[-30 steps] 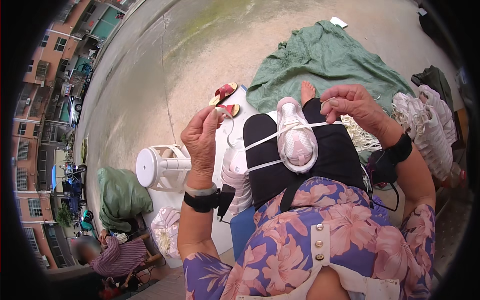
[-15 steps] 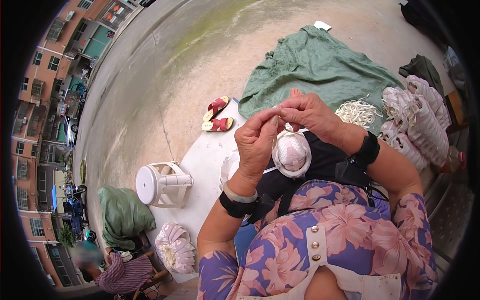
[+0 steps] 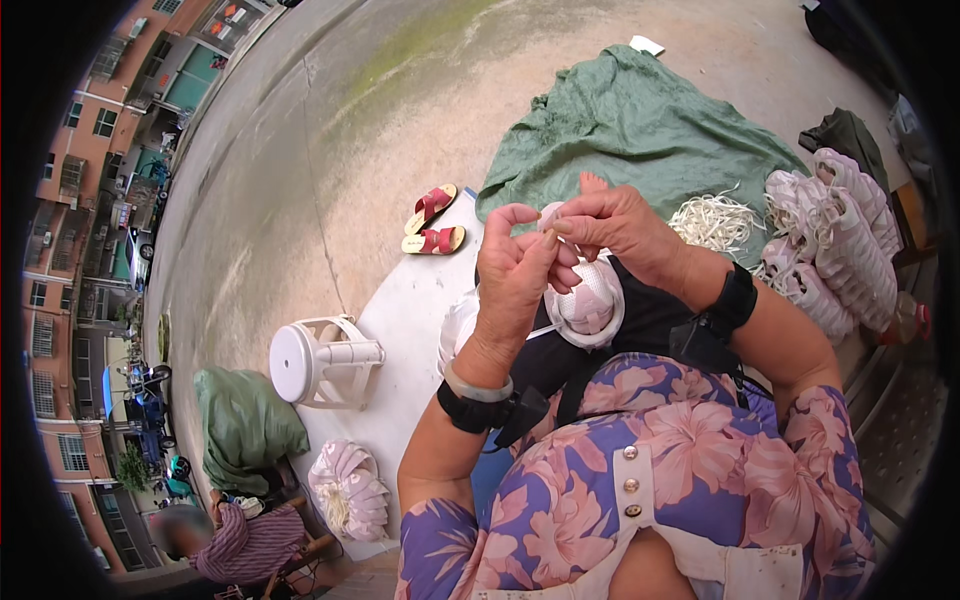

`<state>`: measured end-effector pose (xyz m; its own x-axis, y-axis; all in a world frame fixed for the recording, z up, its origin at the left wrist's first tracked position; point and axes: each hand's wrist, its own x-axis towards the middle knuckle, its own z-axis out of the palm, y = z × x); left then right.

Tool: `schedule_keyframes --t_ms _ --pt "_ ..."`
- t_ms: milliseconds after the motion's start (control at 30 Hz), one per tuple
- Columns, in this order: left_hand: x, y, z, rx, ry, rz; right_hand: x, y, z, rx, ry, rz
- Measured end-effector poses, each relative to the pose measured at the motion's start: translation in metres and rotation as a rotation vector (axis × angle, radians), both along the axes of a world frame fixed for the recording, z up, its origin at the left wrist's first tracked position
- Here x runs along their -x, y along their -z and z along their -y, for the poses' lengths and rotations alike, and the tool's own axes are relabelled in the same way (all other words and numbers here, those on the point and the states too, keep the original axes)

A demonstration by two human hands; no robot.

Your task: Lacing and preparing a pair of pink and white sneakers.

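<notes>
A white and pink mesh shoe upper (image 3: 588,308) rests toe toward me over my dark-clad lap, partly covered by my hands. My right hand (image 3: 625,235) pinches a pale pink edge, apparently part of this upper, between thumb and fingers. My left hand (image 3: 515,265) meets it from the other side. Its index finger is bent, and the thumb tip presses close to the right fingertips; what it pinches is too small to make out. A thin white lace (image 3: 543,330) runs out beside the upper toward the left.
Loose white laces (image 3: 716,224) lie by a green sheet (image 3: 640,140). Stacked shoe uppers (image 3: 835,240) stand at right, another bundle (image 3: 348,490) at lower left. A white stool (image 3: 325,362), red sandals (image 3: 435,225) and a green sack (image 3: 245,425) are leftward. Another person (image 3: 245,540) sits at lower left.
My hands have shifted slightly; the left index finger has lifted and bent away from the right fingertips. A pale pink edge now shows between the hands.
</notes>
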<state>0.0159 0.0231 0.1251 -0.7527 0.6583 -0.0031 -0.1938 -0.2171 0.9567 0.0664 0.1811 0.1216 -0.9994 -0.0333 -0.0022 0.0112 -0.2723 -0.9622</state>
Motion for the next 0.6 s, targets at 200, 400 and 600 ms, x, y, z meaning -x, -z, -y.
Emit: schedule_keyframes --t_ms 200,400,600 --pt "-0.001 0.0 -0.001 -0.025 0.017 0.024 -0.001 0.0 0.001 0.027 0.025 -0.016" --pt "0.004 -0.007 -0.001 -0.016 0.109 0.02 0.003 -0.02 0.006 -0.072 0.097 -0.087" --pt "0.015 -0.014 0.0 0.056 0.142 -0.162 0.034 -0.125 -0.044 -0.606 0.146 -0.425"
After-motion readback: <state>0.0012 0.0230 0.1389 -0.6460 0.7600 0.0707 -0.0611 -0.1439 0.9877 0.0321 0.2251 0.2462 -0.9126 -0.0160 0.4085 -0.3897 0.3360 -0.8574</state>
